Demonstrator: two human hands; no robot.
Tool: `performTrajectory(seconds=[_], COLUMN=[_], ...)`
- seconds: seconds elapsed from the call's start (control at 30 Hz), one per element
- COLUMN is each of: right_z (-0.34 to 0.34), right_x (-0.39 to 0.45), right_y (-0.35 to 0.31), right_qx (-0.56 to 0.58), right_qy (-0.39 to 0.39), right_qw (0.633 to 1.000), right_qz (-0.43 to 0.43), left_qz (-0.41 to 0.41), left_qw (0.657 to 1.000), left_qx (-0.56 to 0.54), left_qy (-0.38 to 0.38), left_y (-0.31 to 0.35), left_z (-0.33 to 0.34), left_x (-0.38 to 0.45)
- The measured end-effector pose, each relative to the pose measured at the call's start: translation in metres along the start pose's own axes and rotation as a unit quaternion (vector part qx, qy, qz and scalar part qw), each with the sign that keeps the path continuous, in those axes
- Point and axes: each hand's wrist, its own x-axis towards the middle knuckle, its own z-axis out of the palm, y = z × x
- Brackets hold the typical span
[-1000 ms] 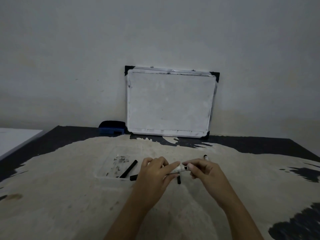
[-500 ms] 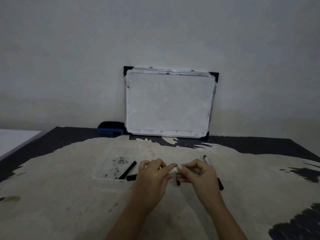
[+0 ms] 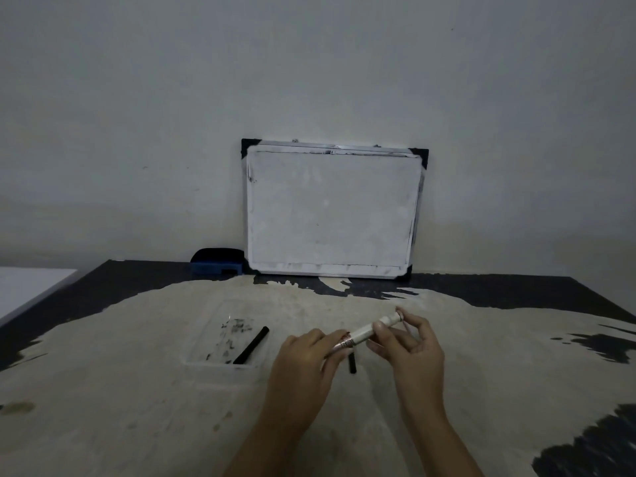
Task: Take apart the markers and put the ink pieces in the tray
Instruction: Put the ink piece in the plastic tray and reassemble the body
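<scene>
Both hands hold one white marker barrel (image 3: 364, 333) slanted up to the right above the table. My left hand (image 3: 306, 366) pinches its lower left end, my right hand (image 3: 406, 349) grips its upper right part. A clear plastic tray (image 3: 203, 359) lies to the left of my left hand, smeared with ink, with one black ink stick (image 3: 251, 345) lying in it. A small black piece (image 3: 352, 363) lies on the table under the marker, between my hands.
A whiteboard (image 3: 332, 211) leans against the wall at the back. A blue eraser (image 3: 216, 261) sits to its left. The table top (image 3: 137, 407) is worn beige with black patches at its edges.
My right hand has moved right and up, and a longer stretch of the white barrel now shows between my hands. The marker that lay right of my hand is no longer visible.
</scene>
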Motion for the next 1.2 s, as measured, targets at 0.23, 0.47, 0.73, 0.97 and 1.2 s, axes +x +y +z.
performTrajectory(seconds=[0.23, 0.47, 0.73, 0.97, 1.2], right_z=[-0.003, -0.002, 0.003, -0.034, -0.067], right_x=[0.002, 0.004, 0.002, 0.025, 0.043], right_y=[0.004, 0.009, 0.012, 0.006, 0.013], right_qx=[-0.017, -0.020, -0.048, -0.326, -0.520], right_qy=[0.018, -0.009, -0.031, 0.079, 0.167], right_qw=[1.000, 0.998, 0.994, 0.939, 0.828], right_qz=[0.000, 0.060, 0.094, -0.070, -0.126], left_qz=[0.003, -0.035, -0.088, -0.167, -0.179], left_qw=[0.999, 0.997, 0.984, 0.962, 0.937], left_qx=[0.009, -0.062, -0.129, 0.064, 0.122], left_qy=[-0.031, -0.005, -0.087, -0.207, -0.273], left_y=[0.002, 0.006, 0.005, -0.005, -0.015], left_z=[0.004, 0.013, 0.022, 0.023, 0.030], left_x=[-0.004, -0.003, -0.007, -0.013, -0.017])
